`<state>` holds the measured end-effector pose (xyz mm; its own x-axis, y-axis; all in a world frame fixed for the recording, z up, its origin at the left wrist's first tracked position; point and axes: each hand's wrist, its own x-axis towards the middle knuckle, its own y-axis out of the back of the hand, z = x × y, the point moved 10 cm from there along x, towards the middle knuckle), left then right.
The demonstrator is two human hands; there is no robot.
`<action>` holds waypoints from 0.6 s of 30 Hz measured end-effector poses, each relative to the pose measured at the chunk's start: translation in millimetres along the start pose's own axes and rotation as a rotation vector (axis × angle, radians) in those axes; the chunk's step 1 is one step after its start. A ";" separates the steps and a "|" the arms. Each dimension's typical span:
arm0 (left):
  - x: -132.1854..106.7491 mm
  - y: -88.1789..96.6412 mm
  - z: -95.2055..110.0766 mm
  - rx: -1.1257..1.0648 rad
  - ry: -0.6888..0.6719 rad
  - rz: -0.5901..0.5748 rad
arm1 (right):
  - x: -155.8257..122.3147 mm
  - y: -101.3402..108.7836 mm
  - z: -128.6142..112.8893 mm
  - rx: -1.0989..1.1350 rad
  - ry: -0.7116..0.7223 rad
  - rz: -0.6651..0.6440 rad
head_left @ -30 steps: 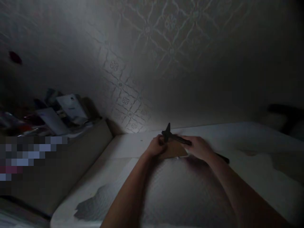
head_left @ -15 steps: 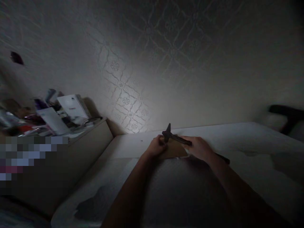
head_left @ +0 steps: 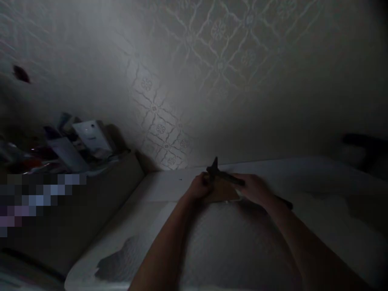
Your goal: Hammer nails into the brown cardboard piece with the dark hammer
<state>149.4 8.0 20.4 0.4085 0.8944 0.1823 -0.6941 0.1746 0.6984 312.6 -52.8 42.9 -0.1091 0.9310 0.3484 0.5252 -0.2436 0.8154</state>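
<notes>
In dim light, my right hand (head_left: 256,189) is closed around the handle of a dark hammer (head_left: 229,178). The far end of the handle shows beyond my wrist, and the hammer head points left. Below the head lies a flat brown piece (head_left: 222,191) that looks like board, with a pale edge. My left hand (head_left: 200,186) is at its left side, fingers curled together close to the hammer head. Shadow hides what those fingers pinch, if anything.
A patterned wall (head_left: 218,64) rises behind a white, worn surface (head_left: 163,188) with a grey patch (head_left: 121,260). At left, a cabinet (head_left: 112,198) carries a white box (head_left: 93,137) and clutter. A dark blurred object (head_left: 363,141) stands at far right.
The light has shifted: the upper wall is brighter, while the lower wall, cabinet top and white surface are darker. Both hands and the hammer stay almost where they were.
</notes>
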 end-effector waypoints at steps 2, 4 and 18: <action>-0.3 1.2 1.4 0.013 -0.009 0.012 | -0.3 -1.4 0.9 -0.009 -0.008 -0.016; -0.4 1.5 1.4 0.015 -0.011 0.017 | -0.6 -1.6 0.4 -0.007 -0.004 -0.019; -0.2 0.7 0.0 0.006 0.013 0.003 | -1.1 -1.6 -0.6 -0.007 -0.006 -0.019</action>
<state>148.8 7.9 20.8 0.3986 0.9001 0.1756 -0.6917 0.1694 0.7020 311.3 -53.6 41.5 -0.1139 0.9371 0.3301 0.5174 -0.2277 0.8249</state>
